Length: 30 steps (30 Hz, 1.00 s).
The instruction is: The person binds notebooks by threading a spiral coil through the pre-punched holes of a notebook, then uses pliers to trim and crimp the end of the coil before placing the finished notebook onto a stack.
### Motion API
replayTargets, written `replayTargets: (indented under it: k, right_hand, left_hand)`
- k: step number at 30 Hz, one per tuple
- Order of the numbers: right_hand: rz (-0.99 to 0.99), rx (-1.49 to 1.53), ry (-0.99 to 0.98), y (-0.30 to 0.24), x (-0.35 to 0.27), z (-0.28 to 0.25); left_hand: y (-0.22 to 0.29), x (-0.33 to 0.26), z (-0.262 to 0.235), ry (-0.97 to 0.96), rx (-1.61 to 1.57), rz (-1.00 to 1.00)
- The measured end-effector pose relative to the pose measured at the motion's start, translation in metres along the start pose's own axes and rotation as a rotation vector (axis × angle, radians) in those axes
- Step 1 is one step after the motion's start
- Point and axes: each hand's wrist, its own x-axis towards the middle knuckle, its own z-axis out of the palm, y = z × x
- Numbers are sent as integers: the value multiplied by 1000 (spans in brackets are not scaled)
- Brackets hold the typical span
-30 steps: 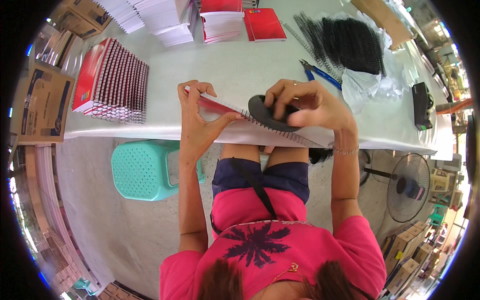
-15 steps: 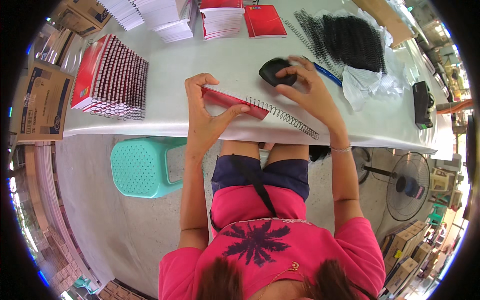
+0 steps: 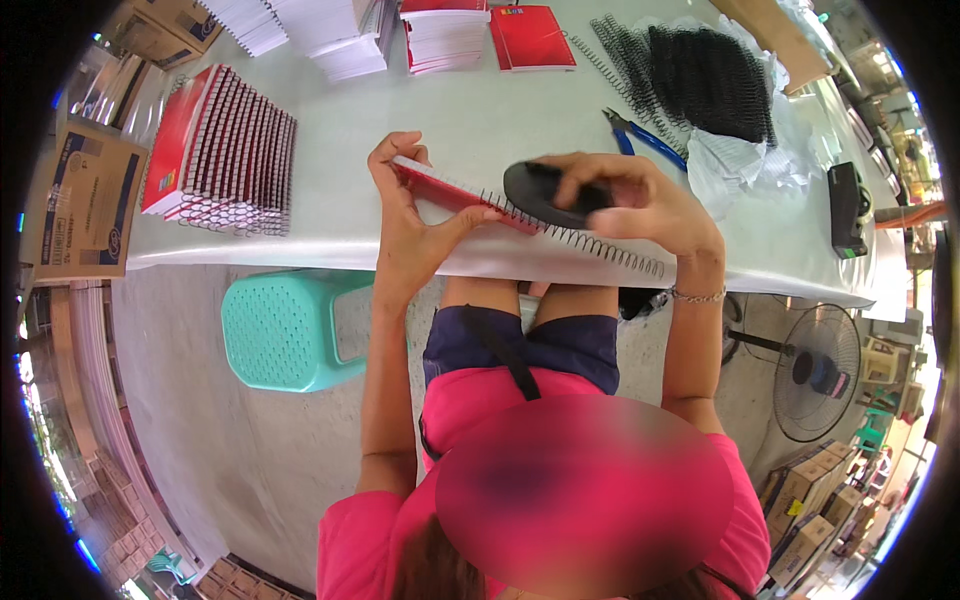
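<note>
My left hand (image 3: 410,215) is closed on a red-covered notebook (image 3: 450,190), tilted with its punched edge upward. A dark spiral coil (image 3: 625,256) runs through part of that edge, and its loose end sticks out to the right. My right hand (image 3: 645,200) grips a black, rounded, palm-sized object (image 3: 535,190), whose exact kind I cannot make out. It sits right over the coil and seems to touch it near the notebook's right end. Blue-handled pliers (image 3: 640,135) lie just beyond my right hand.
Coil-bound red notebooks (image 3: 225,160) are stacked at the left. Loose page stacks (image 3: 445,45) and a red notebook (image 3: 532,38) lie at the back. A heap of black coils (image 3: 710,85) rests on crumpled paper. A black device (image 3: 848,210) stands at the right edge.
My right hand has brought the black object from the table toward me, onto the coil. The pliers are now uncovered. The coil's loose end reaches farther right. My left hand has barely moved.
</note>
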Motion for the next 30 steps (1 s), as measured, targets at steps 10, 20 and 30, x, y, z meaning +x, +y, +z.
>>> replayTargets:
  k: [10,20,30]
  right_hand:
    - [-46,121,-35,-15,2,19]
    - [200,-311,92,-6,24,12]
    - [20,191,-125,-16,14,21]
  left_hand:
    - [0,2,-6,-57,-41,-78]
    - [-10,1,-2,-77,-80,-58]
    - [-14,2,-4,-97,-85,-50]
